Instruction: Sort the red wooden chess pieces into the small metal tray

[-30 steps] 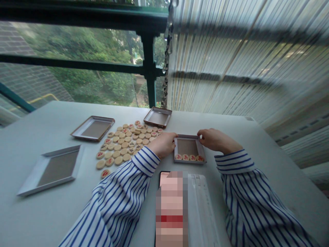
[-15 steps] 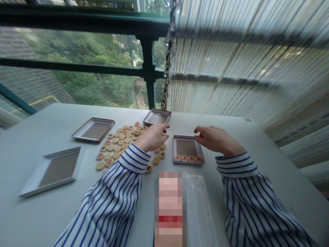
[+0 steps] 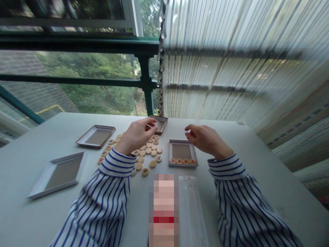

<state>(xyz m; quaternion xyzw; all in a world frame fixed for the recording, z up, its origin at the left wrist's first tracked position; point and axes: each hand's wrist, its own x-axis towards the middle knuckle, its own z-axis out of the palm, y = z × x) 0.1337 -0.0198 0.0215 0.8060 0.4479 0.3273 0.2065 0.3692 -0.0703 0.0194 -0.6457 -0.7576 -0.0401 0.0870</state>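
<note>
My left hand (image 3: 138,133) hovers over a spread of round wooden pieces (image 3: 148,151), some with red or black characters. Its fingers are curled apart, with nothing seen between them. Above the upper right corner of a small white tray (image 3: 196,152) is my right hand (image 3: 205,139), fingers bent and apart, holding nothing visible. Along the near side of that tray lies a row of several pieces with red characters (image 3: 185,161). Part of the spread is hidden behind my left hand and sleeve.
A brown-edged tray (image 3: 113,128) lies at the back left, and a white tray (image 3: 81,171) nearer on the left. Another brown-edged tray (image 3: 166,124) sits at the far edge. A white case (image 3: 191,206) and a blurred patch are in front. Window and string curtain stand beyond.
My left hand has moved left over the pieces, uncovering some on their right side. My right hand keeps nearly the same place by the tray. The view has shifted somewhat.
</note>
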